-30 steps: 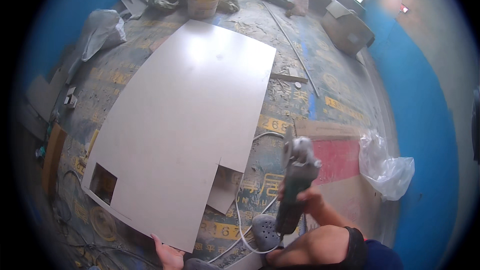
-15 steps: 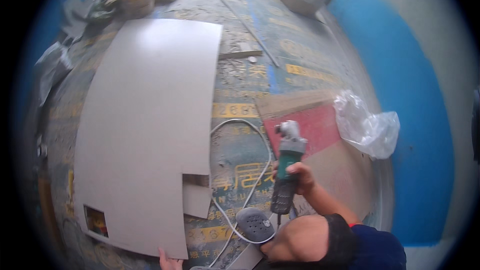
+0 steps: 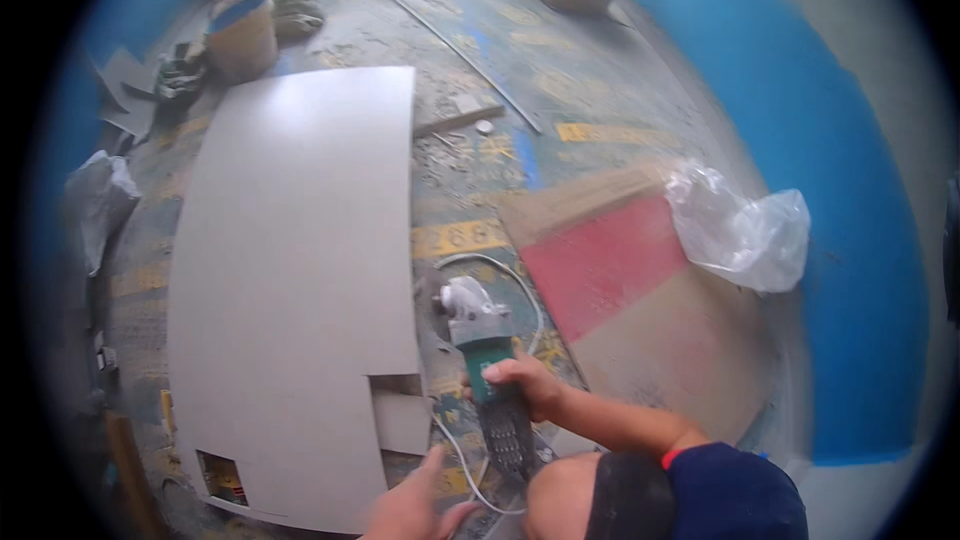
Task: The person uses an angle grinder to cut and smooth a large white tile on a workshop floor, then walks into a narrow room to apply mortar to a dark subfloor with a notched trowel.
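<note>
1. Angle grinder (image 3: 486, 352) with a green and black body and a metal head: it is held above the floor (image 3: 570, 155), just right of the large pale panel (image 3: 300, 240), with its head pointing away from the person. The disc at the head's left side is blurred beside the panel's edge; whether the two touch, I cannot tell.

2. Right hand (image 3: 530, 382): its grip is closed around the grinder's body, the thumb lying over the green part.

3. Left hand (image 3: 410, 502): its grip is wide and holds nothing, thumb and fingers spread, near the panel's lower right corner. The hand is blurred, and I cannot tell whether it touches the panel.

4. The panel lies on the floor, with a rectangular hole near its lower left corner and a notch in its right edge. A smaller pale piece (image 3: 403, 422) shows within the notch.

5. A pale cable (image 3: 541, 315) loops around the grinder's right side and runs past the notch.

6. To the right lies flat cardboard (image 3: 670, 360) with a red section, touched by a clear plastic bag (image 3: 745, 240) near the blue wall (image 3: 850, 240).

7. Beyond the panel's far end stands a bucket (image 3: 243, 45); a thin rod (image 3: 455, 50) lies farther right.
</note>
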`<control>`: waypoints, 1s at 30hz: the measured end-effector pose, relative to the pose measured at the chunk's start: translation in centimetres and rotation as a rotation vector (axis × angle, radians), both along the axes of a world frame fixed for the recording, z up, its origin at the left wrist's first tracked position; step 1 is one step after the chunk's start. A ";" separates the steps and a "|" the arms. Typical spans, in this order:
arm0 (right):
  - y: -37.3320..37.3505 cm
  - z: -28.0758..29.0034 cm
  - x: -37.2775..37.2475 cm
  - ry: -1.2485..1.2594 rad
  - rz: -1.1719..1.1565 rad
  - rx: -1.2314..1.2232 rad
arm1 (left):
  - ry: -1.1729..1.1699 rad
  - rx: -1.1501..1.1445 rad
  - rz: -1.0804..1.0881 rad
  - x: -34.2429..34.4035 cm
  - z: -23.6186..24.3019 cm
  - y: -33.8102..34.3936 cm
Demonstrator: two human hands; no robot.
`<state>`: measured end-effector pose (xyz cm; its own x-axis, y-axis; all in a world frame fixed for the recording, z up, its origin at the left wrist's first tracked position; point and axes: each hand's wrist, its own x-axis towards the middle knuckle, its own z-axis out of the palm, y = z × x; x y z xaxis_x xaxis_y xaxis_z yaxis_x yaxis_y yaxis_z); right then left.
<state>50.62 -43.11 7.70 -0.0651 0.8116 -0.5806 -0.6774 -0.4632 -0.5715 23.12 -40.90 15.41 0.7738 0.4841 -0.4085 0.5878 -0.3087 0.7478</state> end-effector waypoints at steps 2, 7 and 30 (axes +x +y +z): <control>0.5 0.1 -0.5 0.041 0.013 -0.057 | -0.117 -0.082 0.042 2.9 -1.3 -0.4; -0.8 -1.3 1.0 0.009 -0.191 -0.057 | -0.158 0.027 0.097 7.9 -6.7 -3.7; -0.5 -0.1 9.6 -0.059 0.027 0.000 | -0.346 -0.515 0.068 14.6 -10.0 0.2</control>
